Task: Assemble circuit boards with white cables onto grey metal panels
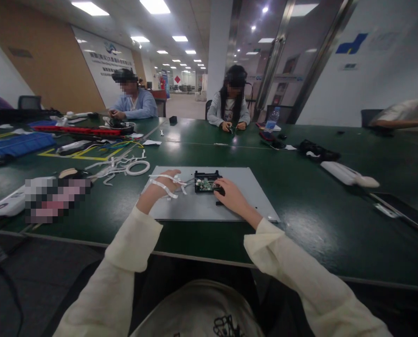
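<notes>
A black plastic housing [206,174] with a green circuit board [205,185] inside lies on a grey board [194,210] in front of me. My right hand [230,194] grips the housing's right side, its fingertips over the edge near the circuit board. To the left, my left hand [163,186] is closed on a thin grey cable [188,181] that runs toward the housing; its fingertips are partly hidden. White strips [165,188] lie across the back of this hand and hang past its fingers. A small black piece [219,203] rests just below the housing.
White strips and a white ring [137,168] lie left of the grey board. Further left are a power strip [19,196] and a blue tray [22,144]. On the right lie a white device [349,175] and a phone [405,211]. Several people sit around the table.
</notes>
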A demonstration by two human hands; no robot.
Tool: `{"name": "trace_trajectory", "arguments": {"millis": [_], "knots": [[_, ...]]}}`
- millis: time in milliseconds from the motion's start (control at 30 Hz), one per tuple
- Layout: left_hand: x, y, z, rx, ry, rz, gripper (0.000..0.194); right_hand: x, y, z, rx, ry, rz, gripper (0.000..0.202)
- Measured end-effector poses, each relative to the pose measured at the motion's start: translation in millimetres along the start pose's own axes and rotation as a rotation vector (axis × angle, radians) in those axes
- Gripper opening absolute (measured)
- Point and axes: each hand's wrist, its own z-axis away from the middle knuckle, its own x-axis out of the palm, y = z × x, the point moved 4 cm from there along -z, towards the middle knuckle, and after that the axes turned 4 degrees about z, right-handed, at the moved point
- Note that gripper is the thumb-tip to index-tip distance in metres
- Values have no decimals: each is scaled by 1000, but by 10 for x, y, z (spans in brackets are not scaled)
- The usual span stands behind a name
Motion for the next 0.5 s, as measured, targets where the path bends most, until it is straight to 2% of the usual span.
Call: {"name": "trace_trajectory", "arguments": {"millis": [100, 267, 367, 500], "knots": [[100, 52, -10, 189, -41, -2, 46, -1, -1, 5, 9, -2, -7, 34], [300, -74, 209, 374, 13, 41, 42, 31, 16, -1, 9, -3, -24, 34], [395, -170, 278, 366, 20, 25, 41, 29, 8, 3, 8, -1, -41, 35], [397, -197, 183, 185, 145, 72, 37, 10, 0, 18, 11, -7, -49, 37]]}}
